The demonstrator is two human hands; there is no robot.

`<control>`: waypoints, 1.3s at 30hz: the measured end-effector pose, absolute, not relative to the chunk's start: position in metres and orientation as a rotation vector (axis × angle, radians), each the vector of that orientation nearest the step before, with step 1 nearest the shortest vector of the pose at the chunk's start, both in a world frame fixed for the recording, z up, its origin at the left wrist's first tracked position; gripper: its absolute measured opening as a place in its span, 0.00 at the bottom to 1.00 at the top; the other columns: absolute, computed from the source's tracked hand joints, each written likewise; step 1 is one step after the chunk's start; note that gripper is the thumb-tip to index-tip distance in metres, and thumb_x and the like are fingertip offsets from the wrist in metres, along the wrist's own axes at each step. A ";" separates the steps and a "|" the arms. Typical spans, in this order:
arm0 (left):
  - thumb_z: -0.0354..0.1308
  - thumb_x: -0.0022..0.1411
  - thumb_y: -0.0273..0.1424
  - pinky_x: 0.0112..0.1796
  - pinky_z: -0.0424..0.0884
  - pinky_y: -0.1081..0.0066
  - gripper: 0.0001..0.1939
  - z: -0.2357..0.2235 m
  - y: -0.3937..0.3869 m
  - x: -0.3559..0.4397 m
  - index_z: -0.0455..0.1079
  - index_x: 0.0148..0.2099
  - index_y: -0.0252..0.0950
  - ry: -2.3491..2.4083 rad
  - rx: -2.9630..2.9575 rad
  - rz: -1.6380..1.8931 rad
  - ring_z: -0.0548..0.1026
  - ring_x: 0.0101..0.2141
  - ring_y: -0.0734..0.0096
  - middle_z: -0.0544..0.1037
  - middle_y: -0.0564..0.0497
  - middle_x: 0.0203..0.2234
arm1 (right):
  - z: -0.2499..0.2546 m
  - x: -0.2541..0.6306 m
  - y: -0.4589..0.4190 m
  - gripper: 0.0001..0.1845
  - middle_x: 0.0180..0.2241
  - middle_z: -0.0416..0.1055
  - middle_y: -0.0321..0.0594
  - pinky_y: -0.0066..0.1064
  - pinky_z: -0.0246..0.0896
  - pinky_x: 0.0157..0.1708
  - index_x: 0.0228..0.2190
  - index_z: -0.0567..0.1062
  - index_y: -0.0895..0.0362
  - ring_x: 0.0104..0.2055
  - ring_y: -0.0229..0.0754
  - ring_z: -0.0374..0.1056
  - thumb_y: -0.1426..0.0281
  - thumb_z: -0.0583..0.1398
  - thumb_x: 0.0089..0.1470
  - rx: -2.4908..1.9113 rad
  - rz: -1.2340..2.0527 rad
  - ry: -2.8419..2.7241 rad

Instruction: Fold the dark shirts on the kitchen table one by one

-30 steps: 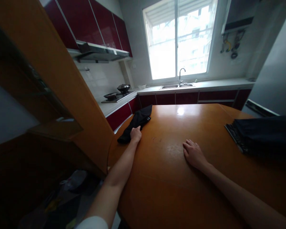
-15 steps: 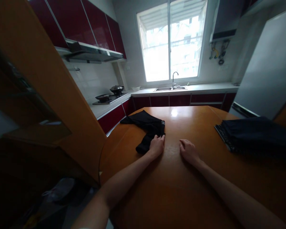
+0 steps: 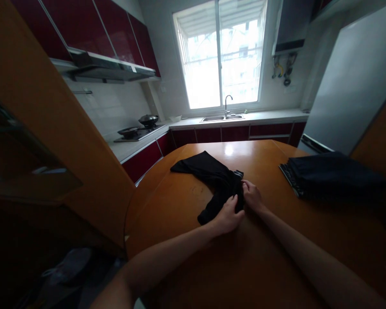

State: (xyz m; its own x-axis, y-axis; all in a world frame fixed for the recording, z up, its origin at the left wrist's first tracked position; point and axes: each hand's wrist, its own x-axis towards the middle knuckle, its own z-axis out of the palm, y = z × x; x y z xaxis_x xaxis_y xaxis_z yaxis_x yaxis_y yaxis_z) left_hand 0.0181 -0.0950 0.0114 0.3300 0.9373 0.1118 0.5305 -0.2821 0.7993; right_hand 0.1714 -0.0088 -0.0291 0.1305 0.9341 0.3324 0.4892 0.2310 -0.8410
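Observation:
A black garment [image 3: 209, 168] with small white stripes lies in a bent shape on the wooden table [image 3: 270, 257]; its exact kind does not show. My left hand [image 3: 229, 216] is closed on the garment's near right part, thumb and fingers pinching the cloth. Beside it, my right hand [image 3: 252, 195] holds the garment's right edge just below the stripes, fingers bent around the fabric. The cloth between the two hands is bunched, and the fingertips are partly hidden in it.
A stack of folded dark clothes [image 3: 328, 174] lies on the table's right side. Behind the table are a counter with a sink [image 3: 214, 118], and a stove [image 3: 138, 136] with pans. A wooden frame [image 3: 93, 180] stands left; a fridge [image 3: 344, 86] stands right.
The garment has shifted right and nearer to me, moving with my left hand. My right hand, which was apart from it on the table, now grips its right edge.

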 end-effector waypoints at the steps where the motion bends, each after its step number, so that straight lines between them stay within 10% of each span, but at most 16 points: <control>1: 0.60 0.57 0.31 0.61 0.60 0.61 0.34 0.014 -0.091 0.016 0.64 0.65 0.29 1.270 1.884 0.826 0.65 0.60 0.53 0.67 0.38 0.62 | -0.030 0.172 -0.007 0.23 0.45 0.78 0.50 0.37 0.66 0.48 0.48 0.76 0.59 0.47 0.48 0.74 0.64 0.47 0.61 -1.381 0.584 -1.470; 7: 0.65 0.55 0.34 0.38 0.75 0.67 0.21 0.050 -0.064 -0.013 0.78 0.50 0.30 1.266 1.437 1.045 0.79 0.36 0.62 0.83 0.43 0.35 | -0.031 0.179 -0.002 0.21 0.41 0.78 0.47 0.36 0.67 0.46 0.43 0.76 0.57 0.44 0.47 0.74 0.64 0.49 0.58 -1.334 0.629 -1.316; 14: 0.70 0.48 0.41 0.41 0.75 0.68 0.31 0.079 -0.069 -0.130 0.76 0.53 0.31 1.397 1.193 1.722 0.80 0.37 0.65 0.83 0.43 0.39 | -0.024 0.175 -0.009 0.21 0.43 0.78 0.50 0.35 0.65 0.46 0.44 0.76 0.60 0.46 0.46 0.73 0.66 0.49 0.59 -1.374 0.612 -1.349; 24: 0.65 0.45 0.41 0.48 0.75 0.57 0.12 0.040 -0.153 -0.254 0.78 0.31 0.40 2.064 1.597 1.019 0.80 0.42 0.52 0.82 0.46 0.38 | -0.017 0.158 -0.023 0.14 0.45 0.76 0.47 0.33 0.59 0.53 0.44 0.77 0.58 0.50 0.45 0.69 0.69 0.55 0.60 -1.455 0.410 -1.806; 39: 0.57 0.65 0.30 0.57 0.65 0.64 0.18 0.035 0.035 -0.138 0.71 0.55 0.31 1.918 2.254 0.783 0.72 0.54 0.59 0.75 0.39 0.52 | 0.015 0.191 -0.068 0.19 0.44 0.74 0.46 0.31 0.61 0.38 0.46 0.79 0.54 0.41 0.46 0.74 0.77 0.56 0.54 -1.789 0.157 -2.163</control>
